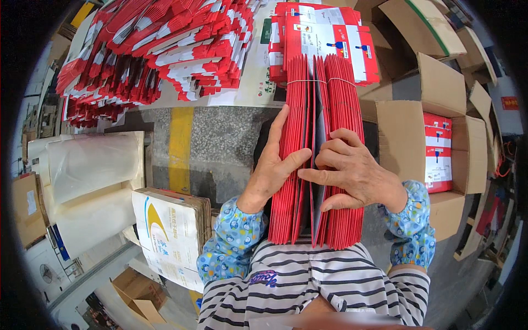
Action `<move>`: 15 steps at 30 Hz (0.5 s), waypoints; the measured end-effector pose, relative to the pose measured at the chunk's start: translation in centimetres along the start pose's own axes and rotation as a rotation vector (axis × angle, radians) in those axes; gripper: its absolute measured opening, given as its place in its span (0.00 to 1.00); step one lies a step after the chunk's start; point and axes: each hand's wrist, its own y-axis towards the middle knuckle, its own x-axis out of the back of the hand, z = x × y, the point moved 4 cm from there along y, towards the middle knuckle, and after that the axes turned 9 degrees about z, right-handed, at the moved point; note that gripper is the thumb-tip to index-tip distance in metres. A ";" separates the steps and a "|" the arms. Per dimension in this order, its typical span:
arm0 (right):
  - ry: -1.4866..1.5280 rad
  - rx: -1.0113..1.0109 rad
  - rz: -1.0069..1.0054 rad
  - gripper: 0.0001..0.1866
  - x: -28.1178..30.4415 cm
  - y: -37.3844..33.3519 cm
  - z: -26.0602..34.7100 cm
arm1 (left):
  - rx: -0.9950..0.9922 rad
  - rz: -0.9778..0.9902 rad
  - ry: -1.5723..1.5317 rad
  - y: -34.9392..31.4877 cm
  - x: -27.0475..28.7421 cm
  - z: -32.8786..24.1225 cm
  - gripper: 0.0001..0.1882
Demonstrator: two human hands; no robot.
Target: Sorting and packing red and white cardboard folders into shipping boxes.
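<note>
Handling item: one bundle of folded red cartons, stood edge-up on the wearer's lap, centre of the frame, long sides running from the striped shirt toward the printed red-and-white cartons at top centre. Condition: two thick sections with a narrow gap between, a greyish panel showing inside; thin pale band across the upper end, lower end apparently unbanded. Left hand: closed around the left section, fingers along its outer face, thumb laid over the edges toward the gap. Right hand: partly curled, index finger and thumb spread narrowly beside the gap, other fingers bent over the right section; whether it pinches a sheet, cannot tell. Handling notes, by judgement: left hand best kept as a firm side wall, since loose edges would likely fan; right fingertips best worked along the gap lightly, flat rather than nail-first, to spare the creases; pressure near the band kept modest, lest it slip or bite; lower ends kept level against the lap. Adjacent stock: heap of red-and-white cartons, upper left; open brown box, right.
</note>
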 end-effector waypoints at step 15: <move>-0.001 -0.021 0.004 0.28 0.1 -0.5 -0.5 | 0.036 -0.028 -0.051 -0.4 0.6 -0.3 0.43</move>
